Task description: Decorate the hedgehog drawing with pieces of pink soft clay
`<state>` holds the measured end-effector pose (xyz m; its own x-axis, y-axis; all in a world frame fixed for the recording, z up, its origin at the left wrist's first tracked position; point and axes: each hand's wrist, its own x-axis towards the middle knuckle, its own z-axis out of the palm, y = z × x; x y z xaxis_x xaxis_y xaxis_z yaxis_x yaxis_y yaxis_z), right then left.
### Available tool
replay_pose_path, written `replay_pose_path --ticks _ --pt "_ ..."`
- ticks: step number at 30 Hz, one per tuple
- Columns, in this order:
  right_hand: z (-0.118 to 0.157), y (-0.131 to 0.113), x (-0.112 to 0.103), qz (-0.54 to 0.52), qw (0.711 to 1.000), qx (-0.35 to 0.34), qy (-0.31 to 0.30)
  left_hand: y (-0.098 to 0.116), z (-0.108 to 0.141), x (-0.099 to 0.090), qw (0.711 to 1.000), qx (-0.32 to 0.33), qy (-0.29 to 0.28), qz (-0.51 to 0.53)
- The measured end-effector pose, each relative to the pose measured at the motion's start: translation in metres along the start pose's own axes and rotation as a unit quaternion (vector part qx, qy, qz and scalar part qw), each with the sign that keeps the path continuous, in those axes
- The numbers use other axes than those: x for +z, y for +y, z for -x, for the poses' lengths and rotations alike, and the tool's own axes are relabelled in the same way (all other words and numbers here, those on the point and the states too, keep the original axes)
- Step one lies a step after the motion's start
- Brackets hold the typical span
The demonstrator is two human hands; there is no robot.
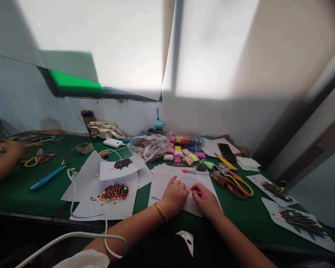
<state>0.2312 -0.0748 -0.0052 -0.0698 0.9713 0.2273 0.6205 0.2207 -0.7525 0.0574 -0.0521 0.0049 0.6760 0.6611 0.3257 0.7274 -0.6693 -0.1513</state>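
My right hand (207,202) is closed on a thin pink modelling tool (200,192), its tip at the drawing on a white sheet (194,209). That drawing (189,182) is a rounded outline with small marks inside, partly covered by my fingers. Over the sheet's left part lies my left hand (175,197), back upward, fingers bent and somewhat apart, with nothing visible in it. Its fingertips are close to the tool's tip. Just beyond are a marker (202,172) and a small lump of orange clay (185,170).
Coloured clay packets (178,160) lie behind, near a plastic bag (149,146). Scissors (240,186) and a phone (226,152) lie right. Left are a finished clay hedgehog picture (115,191), a white cable (73,193), a blue cutter (48,178) and another person's hand (14,149).
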Motion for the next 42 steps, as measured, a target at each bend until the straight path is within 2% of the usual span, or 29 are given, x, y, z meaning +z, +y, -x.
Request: replay_pose_path --ticks 5,8,11,15,19,23,27,30,33,37,39,42 --pt "0.001 -0.001 -0.002 -0.001 1.000 0.016 0.006 -0.039 -0.007 -0.012 0.987 -0.151 -0.022 0.043" --pt "0.001 -0.001 -0.002 0.007 1.000 0.026 0.012 -0.067 -0.015 -0.014 0.979 -0.196 -0.024 0.041" --pt "0.001 -0.001 -0.002 0.013 0.999 0.031 0.012 -0.085 -0.029 -0.008 0.973 -0.225 -0.033 0.042" --pt "0.001 -0.003 -0.003 0.015 0.999 0.033 0.014 -0.094 -0.046 0.005 0.968 -0.238 -0.055 0.048" --pt "0.001 -0.004 -0.003 0.015 0.999 0.029 0.008 -0.094 -0.054 0.013 0.966 -0.245 -0.068 0.050" --pt "0.001 -0.003 -0.002 0.011 0.999 0.031 0.009 -0.095 -0.052 0.013 0.964 -0.247 -0.080 0.054" --pt "0.001 -0.003 -0.002 0.011 0.999 0.034 0.013 -0.097 -0.046 0.004 0.960 -0.263 -0.075 0.057" --pt "0.001 -0.002 -0.003 0.012 0.999 0.029 0.015 -0.093 -0.038 -0.007 0.957 -0.276 -0.063 0.060" --pt "0.001 -0.003 -0.003 0.015 0.999 0.024 0.015 -0.076 -0.025 -0.019 0.961 -0.261 -0.053 0.072" --pt "0.001 -0.001 -0.002 0.005 1.000 0.007 0.024 -0.037 0.002 -0.029 0.977 -0.179 -0.048 0.107" --pt "0.001 0.001 -0.001 -0.009 1.000 -0.008 0.028 -0.018 0.016 -0.030 0.984 -0.112 -0.035 0.131" --pt "0.002 0.006 -0.001 -0.027 0.999 -0.040 0.024 0.000 0.033 -0.026 0.990 -0.054 -0.028 0.131"
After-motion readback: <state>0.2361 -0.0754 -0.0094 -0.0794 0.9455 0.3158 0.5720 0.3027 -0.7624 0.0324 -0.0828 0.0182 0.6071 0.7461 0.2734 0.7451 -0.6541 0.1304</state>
